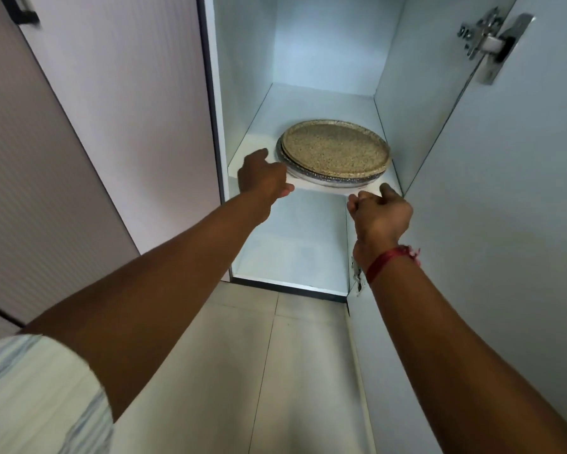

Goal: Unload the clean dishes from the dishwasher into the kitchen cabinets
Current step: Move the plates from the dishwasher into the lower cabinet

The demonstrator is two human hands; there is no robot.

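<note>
Left hand (262, 176), fingers loosely spread, touches the left rim of the round speckled beige plate (336, 149), topmost of a small stack on the white cabinet shelf (262, 129). Right hand (380, 213), loosely curled and holding nothing, sits at the shelf's front edge, below-right of the stack. Left is nearer; plates look seated.

Light: soft, cool, brightest inside the cabinet (324, 60) at its back wall.
Shadows: faint.
Blur: sleeve (39, 394) and door handle (23, 11) smeared.
Distortion: wide-angle, edges bow outward.
Glare: none strong.
</note>
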